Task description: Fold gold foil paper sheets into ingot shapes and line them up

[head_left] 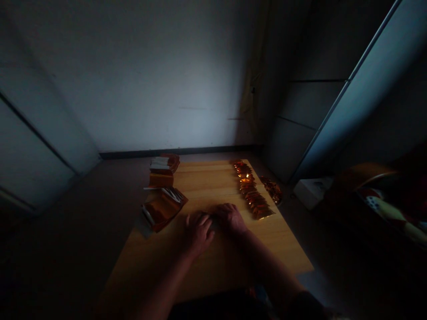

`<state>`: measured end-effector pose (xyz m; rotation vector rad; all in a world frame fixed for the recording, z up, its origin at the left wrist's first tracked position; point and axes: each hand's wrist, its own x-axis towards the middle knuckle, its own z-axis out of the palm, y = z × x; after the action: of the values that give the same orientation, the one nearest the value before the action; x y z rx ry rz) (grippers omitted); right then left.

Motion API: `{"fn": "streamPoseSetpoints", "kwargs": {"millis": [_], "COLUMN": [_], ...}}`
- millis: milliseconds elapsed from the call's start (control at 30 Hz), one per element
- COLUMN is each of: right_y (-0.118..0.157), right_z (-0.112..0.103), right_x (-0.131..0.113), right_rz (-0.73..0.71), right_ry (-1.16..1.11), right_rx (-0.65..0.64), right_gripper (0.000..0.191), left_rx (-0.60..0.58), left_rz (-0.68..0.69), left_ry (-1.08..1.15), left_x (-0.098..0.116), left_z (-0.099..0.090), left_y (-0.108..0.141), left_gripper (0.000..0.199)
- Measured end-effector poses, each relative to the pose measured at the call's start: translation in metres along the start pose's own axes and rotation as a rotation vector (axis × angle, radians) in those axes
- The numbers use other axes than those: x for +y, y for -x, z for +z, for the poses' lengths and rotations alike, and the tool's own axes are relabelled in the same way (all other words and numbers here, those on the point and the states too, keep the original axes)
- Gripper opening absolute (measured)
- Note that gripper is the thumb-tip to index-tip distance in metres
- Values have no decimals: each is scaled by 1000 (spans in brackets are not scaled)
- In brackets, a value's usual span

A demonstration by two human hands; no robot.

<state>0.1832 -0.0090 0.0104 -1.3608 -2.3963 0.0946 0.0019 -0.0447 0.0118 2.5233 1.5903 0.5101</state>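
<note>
On the left, we see a near stack of shiny orange sheets [163, 209] with pale strips, and a far stack [161, 178] just behind it. Both lie at the left edge of the wooden surface [203, 178], maybe so the left hand [201, 229] can reach them easily.

In the middle, that hand rests low with its fingers bent. Just to its right is a dark bit [214, 222], too dim for us to name. The right hand [231, 218] bends over from the other side. We can't tell if either hand's fingers hold anything. They sit close together, perhaps to work on one small spot.

On the right, a row of shiny folded pieces [250, 189] runs from far to near. They overlap, which probably saves room. Past the right edge, lower down, we see a shiny heap [271, 189].
</note>
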Motion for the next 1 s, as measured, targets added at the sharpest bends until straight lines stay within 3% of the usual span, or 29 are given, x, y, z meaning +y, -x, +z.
{"fn": "streamPoseSetpoints", "kwargs": {"millis": [1000], "right_y": [1], "right_z": [3], "right_x": [1], "right_rz": [2], "right_ry": [37], "right_rx": [-2], "right_gripper": [28], "left_rx": [93], "left_rz": [-1], "left_ry": [-124], "left_x": [5], "left_z": [-5], "left_y": [5], "left_gripper": [24]}}
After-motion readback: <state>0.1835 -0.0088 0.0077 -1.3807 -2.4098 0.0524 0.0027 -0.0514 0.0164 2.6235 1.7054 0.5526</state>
